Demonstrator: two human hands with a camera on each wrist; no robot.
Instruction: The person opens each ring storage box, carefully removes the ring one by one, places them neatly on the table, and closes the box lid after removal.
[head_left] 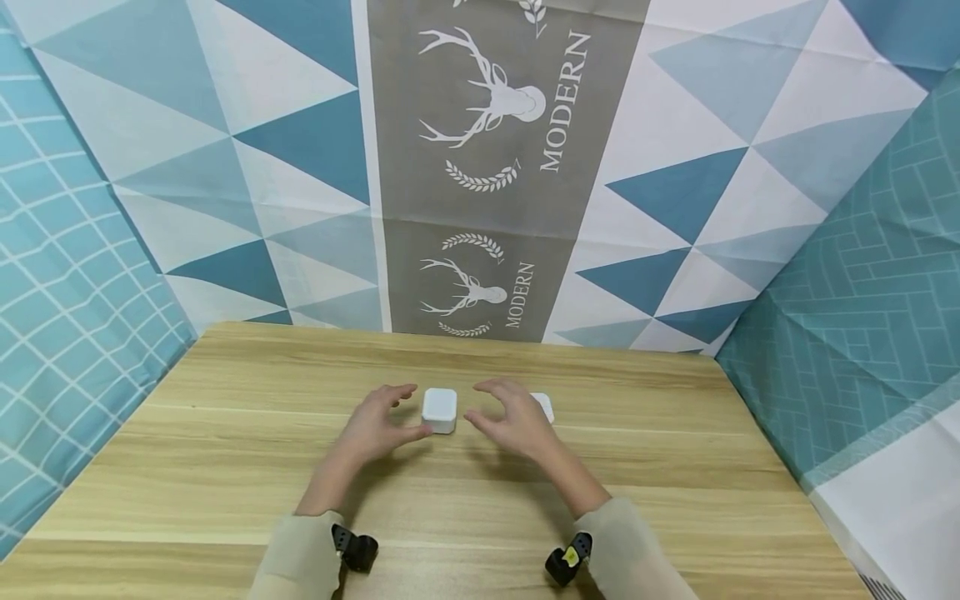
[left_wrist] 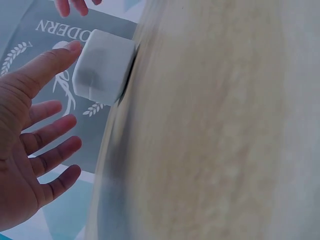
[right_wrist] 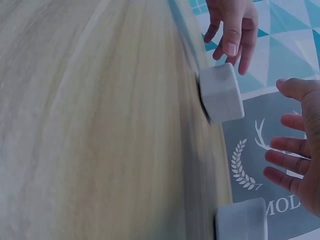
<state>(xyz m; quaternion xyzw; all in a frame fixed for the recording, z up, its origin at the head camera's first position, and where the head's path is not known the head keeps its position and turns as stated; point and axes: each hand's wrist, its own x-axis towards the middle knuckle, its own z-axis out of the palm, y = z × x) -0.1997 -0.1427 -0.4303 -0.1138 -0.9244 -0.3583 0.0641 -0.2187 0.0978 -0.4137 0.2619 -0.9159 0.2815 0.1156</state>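
A small white box (head_left: 439, 408) with rounded edges stands on the wooden table between the two hands. My left hand (head_left: 378, 427) is at its left side, fingers spread and gently curved, with the thumb tip close by the near left corner. To the right of that box, my right hand (head_left: 516, 423) hovers with thumb and fingers apart and nothing between them. A second white box (head_left: 545, 406) lies behind the right hand, partly hidden by it. In the right wrist view both the first box (right_wrist: 221, 92) and the second box (right_wrist: 242, 220) show.
The wood-grain table (head_left: 225, 467) reaches back to a patterned cloth (head_left: 480, 200) with deer heads and triangles. A blue checked cloth (head_left: 67, 250) hangs at the left, a teal one (head_left: 862, 317) at the right. Black wrist cameras (head_left: 358, 552) sit at both sleeves.
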